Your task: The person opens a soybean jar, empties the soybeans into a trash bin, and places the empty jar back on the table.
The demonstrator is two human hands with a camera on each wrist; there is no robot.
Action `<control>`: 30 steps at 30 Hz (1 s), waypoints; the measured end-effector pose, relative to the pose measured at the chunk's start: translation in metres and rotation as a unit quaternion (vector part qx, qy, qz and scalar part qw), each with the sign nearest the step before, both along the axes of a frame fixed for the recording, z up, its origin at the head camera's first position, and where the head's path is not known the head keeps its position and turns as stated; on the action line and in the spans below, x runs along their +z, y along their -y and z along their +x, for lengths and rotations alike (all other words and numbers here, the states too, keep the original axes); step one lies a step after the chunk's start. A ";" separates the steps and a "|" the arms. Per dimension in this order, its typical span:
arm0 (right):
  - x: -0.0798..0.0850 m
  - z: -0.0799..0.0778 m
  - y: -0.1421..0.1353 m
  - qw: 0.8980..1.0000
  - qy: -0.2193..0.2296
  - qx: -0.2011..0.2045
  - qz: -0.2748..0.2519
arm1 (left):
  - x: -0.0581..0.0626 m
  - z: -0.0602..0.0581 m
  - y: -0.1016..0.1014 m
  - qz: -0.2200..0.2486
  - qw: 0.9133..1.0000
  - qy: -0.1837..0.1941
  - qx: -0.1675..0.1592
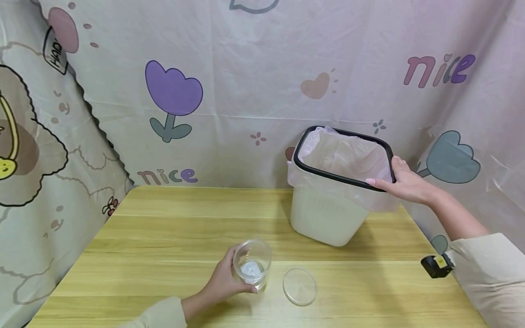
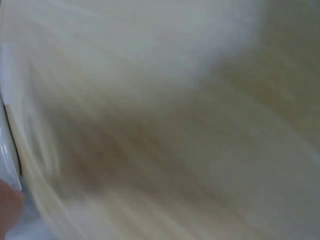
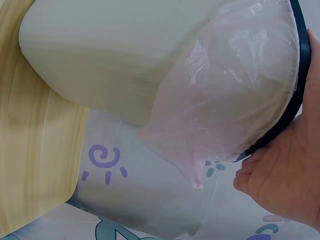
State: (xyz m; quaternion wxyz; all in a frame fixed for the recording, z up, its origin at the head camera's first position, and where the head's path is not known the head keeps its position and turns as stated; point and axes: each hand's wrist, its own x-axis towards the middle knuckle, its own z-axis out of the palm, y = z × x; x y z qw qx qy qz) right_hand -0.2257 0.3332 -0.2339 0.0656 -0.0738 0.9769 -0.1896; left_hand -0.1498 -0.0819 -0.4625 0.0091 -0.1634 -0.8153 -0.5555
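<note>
Near the front of the table, my left hand (image 1: pixel 224 279) holds a clear plastic cup (image 1: pixel 253 260), thumb on the near side and fingers round the left. Something whitish shows at the bottom of the cup; its kind is not plain. A clear round lid (image 1: pixel 300 286) lies flat on the table just right of it. My right hand (image 1: pixel 406 182) grips the black rim at the right corner of a cream trash bin (image 1: pixel 324 214), thumb over the rim. A thin pinkish bag (image 1: pixel 348 157) lines the bin and hangs over its outside. The left wrist view is mostly blurred.
The wood-grain table (image 1: pixel 176 228) fills the lower part of the head view. Behind it hangs a printed curtain (image 1: pixel 246 68), close to the bin's back. A small black device (image 1: pixel 437 266) sits by the right sleeve.
</note>
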 end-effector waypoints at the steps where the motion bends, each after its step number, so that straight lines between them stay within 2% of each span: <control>1: 0.000 0.000 0.000 1.000 0.000 0.000 0.001 | -0.002 0.001 0.000 0.000 1.000 0.005 0.003; 5: 0.000 0.000 0.000 1.000 0.001 0.000 -0.001 | -0.009 0.005 -0.002 0.005 1.000 0.014 0.004; 12: 0.000 0.000 0.000 1.000 0.000 0.002 -0.002 | -0.019 0.010 -0.002 -0.009 1.000 0.004 -0.006; 18: 0.000 -0.001 0.001 1.000 0.000 0.001 -0.001 | -0.025 0.011 0.002 -0.020 0.999 -0.013 -0.028; 30: -0.003 -0.001 -0.002 1.000 -0.003 -0.001 -0.006 | -0.028 0.013 0.006 -0.042 0.998 -0.026 -0.045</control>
